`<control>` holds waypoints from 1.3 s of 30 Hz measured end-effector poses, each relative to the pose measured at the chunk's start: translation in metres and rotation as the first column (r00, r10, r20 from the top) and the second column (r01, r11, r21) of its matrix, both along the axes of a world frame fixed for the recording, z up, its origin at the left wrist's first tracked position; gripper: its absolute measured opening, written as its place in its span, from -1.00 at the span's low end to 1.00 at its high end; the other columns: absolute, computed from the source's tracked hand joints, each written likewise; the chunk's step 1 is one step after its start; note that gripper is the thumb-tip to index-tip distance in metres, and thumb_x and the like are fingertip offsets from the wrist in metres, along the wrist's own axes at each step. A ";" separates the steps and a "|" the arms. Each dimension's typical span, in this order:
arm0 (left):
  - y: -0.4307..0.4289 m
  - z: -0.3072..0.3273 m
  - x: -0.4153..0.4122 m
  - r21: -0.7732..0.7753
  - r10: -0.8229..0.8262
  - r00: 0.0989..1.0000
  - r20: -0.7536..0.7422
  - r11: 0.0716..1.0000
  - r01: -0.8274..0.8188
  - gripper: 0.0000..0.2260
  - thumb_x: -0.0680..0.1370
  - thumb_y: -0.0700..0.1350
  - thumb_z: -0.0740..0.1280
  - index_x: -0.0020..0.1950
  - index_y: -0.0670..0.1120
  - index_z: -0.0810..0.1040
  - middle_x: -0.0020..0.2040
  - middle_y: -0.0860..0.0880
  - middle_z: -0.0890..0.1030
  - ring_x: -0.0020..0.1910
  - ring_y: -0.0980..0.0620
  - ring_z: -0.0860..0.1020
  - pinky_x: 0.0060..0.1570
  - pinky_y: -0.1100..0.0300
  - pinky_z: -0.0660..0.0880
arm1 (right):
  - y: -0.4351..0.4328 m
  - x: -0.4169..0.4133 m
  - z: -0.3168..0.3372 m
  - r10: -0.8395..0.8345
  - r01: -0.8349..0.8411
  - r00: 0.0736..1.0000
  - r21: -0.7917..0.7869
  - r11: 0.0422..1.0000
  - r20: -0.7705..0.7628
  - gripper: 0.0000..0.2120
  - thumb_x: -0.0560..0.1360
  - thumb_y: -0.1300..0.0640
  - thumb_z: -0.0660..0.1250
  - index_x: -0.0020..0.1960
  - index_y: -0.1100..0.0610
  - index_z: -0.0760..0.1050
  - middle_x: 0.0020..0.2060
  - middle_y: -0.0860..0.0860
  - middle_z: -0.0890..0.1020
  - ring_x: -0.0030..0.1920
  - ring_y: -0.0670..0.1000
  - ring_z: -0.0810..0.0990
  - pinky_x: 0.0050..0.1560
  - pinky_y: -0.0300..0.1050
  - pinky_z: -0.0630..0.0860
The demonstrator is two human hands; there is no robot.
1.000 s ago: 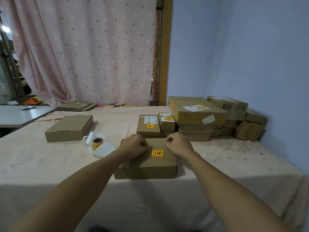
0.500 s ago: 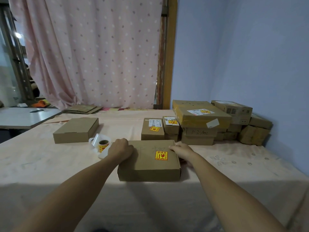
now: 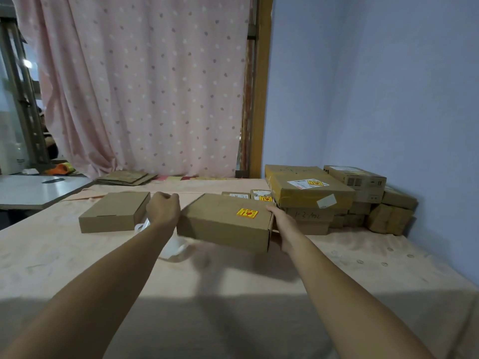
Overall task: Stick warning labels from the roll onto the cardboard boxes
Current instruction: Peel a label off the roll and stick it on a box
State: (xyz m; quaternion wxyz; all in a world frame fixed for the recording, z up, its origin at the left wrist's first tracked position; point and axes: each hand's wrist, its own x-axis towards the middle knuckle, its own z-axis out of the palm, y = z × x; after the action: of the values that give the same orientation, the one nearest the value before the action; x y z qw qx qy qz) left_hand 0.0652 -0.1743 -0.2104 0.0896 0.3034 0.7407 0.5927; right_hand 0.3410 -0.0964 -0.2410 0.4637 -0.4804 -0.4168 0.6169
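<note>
Your right hand (image 3: 283, 224) grasps the labelled cardboard box (image 3: 223, 221) at its right end: the thumb lies on the top edge and the other fingers go behind the side wall, where they are hidden. Your left hand (image 3: 163, 210) is clenched to a fist just beside the box's far left corner. Nothing shows inside it, and I cannot tell whether it touches the cardboard.

The box is flat, brown and closed, with a faint pencil-like mark on the lid. A yellow warning label (image 3: 247, 213) with red print sits on the lid, near the right end and slightly turned. The box is at the middle of the counter (image 3: 77, 268), which carries a pale pink cloth. It lies at an angle to you, and a dark shadow is on the cloth under its near edge, so it seems to be raised a little.

Left of it rests a plain brown box (image 3: 114, 212). Between them, under your left forearm, a white strip of the label roll (image 3: 176, 246) shows; the roll itself is hidden. At the right, against the wall, stands a pile of boxes (image 3: 311, 200), the top one with a yellow sticker also.
</note>
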 end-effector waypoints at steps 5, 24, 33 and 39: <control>0.011 -0.006 0.008 0.071 -0.038 0.991 0.128 0.997 0.029 -0.77 0.56 -0.03 0.30 -0.16 -0.19 0.47 -0.25 -0.08 0.51 -0.23 -0.13 0.47 -0.21 0.08 0.36 | 0.012 -0.022 0.007 -0.094 0.094 0.985 -0.006 0.996 -0.147 -0.35 0.35 -0.18 0.53 0.35 0.02 0.48 0.18 0.03 0.65 0.11 0.07 0.62 -0.01 0.09 0.66; 0.083 -0.029 0.072 0.030 -0.579 0.798 0.168 0.812 0.583 -0.54 0.65 0.15 0.23 0.45 -0.10 0.40 0.25 -0.04 0.53 0.17 -0.03 0.48 0.00 0.15 0.40 | 0.040 -0.048 -0.002 -0.273 0.273 0.950 -0.025 0.962 -0.154 -0.23 0.45 -0.07 0.56 0.47 0.08 0.20 0.34 0.12 0.51 0.06 0.13 0.65 0.18 0.06 0.64; 0.105 -0.035 0.076 -0.077 -0.538 0.835 0.112 0.833 0.547 -0.50 0.69 0.16 0.11 0.54 -0.08 0.28 0.40 -0.09 0.45 0.21 -0.03 0.42 0.12 0.06 0.40 | 0.060 -0.032 -0.007 -0.274 0.259 0.954 0.125 0.958 0.121 -0.57 0.61 -0.03 0.38 0.34 0.14 0.32 0.13 0.08 0.54 0.04 0.04 0.58 -0.10 -0.09 0.59; 0.110 -0.035 0.075 -0.091 -0.525 0.843 0.113 0.840 0.535 -0.53 0.69 0.14 0.11 0.53 -0.08 0.27 0.38 -0.08 0.46 0.19 -0.02 0.43 0.10 0.07 0.41 | 0.064 -0.032 -0.011 -0.261 0.235 0.950 0.158 0.959 0.173 -0.62 0.60 -0.04 0.37 0.28 0.13 0.34 0.17 0.15 0.59 0.16 0.13 0.61 0.26 0.17 0.58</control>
State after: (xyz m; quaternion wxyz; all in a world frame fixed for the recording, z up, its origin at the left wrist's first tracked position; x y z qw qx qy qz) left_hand 0.1403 -0.0639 -0.2456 0.2988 0.4655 0.6575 0.5116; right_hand 0.3095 -0.0322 -0.2517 0.5268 -0.5535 -0.4368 0.4746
